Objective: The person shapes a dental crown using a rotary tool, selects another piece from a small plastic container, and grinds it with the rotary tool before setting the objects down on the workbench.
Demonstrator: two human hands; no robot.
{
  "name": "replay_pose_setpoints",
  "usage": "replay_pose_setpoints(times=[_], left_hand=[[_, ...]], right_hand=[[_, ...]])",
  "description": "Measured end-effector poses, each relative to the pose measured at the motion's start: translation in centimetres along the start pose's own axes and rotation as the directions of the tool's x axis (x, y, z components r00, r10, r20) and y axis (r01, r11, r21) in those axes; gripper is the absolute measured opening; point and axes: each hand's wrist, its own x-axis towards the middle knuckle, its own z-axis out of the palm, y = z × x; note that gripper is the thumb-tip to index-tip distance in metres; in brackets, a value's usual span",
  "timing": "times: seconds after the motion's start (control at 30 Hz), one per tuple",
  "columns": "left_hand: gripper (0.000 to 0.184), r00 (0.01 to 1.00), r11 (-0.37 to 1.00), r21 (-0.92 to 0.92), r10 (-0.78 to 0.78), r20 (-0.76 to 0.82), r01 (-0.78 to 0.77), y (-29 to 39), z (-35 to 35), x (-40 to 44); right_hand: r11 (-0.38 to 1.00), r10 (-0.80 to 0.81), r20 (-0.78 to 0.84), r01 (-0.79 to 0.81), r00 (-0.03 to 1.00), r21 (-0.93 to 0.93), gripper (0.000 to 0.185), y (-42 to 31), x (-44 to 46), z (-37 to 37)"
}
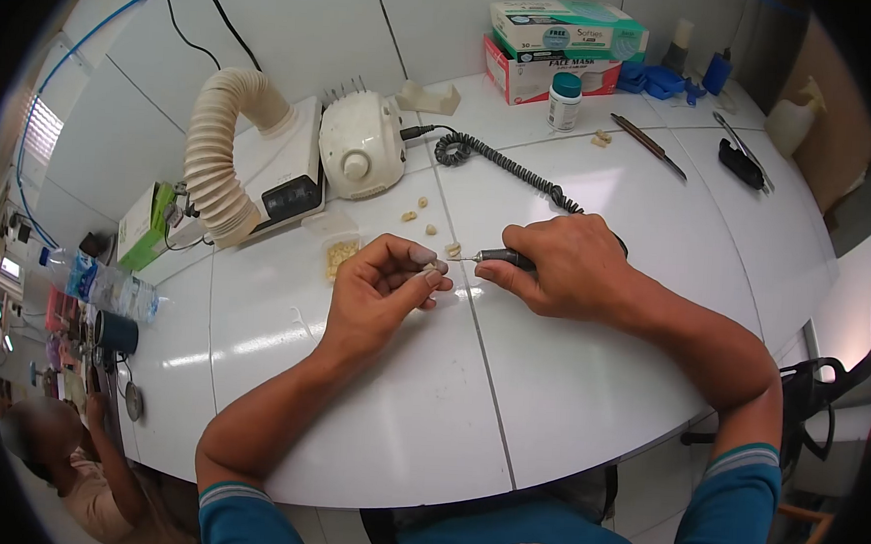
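Over the middle of the white tiled table, my left hand (383, 287) pinches a small pale piece (432, 269) between thumb and fingertips. My right hand (564, 266) is closed around a black handpiece (507, 258), whose thin metal tip points left, close to the pale piece. Whether the tip touches it I cannot tell. A coiled black cord (510, 164) runs from the handpiece to a cream control unit (361, 145). Several small tooth-like pieces (431, 229) lie just beyond my hands. A clear box of yellowish pieces (341, 257) sits beside my left hand.
A ribbed hose (212, 157) curves at the back left. Mask boxes (566, 33) and a white bottle (563, 103) stand at the back. A brown-handled knife (649, 145) and black tool (740, 166) lie at right. Another person (99, 491) is at lower left.
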Motion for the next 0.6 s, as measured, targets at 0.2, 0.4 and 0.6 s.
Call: replay_pose_setpoints(times=[0.2, 0.4, 0.6], left_hand=[[0.02, 0.998, 0.996, 0.061, 0.063, 0.003, -0.063, 0.13, 0.06, 0.06], [0.022, 0.999, 0.992, 0.117, 0.047, -0.002, -0.046, 0.09, -0.15, 0.44], [0.026, 1.0, 0.992, 0.123, 0.008, 0.025, -0.011, 0.34, 0.12, 0.27]], right_hand=[[0.999, -0.038, 0.006, 0.038, 0.999, -0.012, 0.066, -0.12, 0.03, 0.4], [0.999, -0.047, 0.002, 0.047, 0.999, -0.005, 0.065, -0.28, 0.0, 0.29], [0.997, -0.066, -0.046, 0.064, 0.997, -0.045, 0.063, -0.46, -0.19, 0.73]])
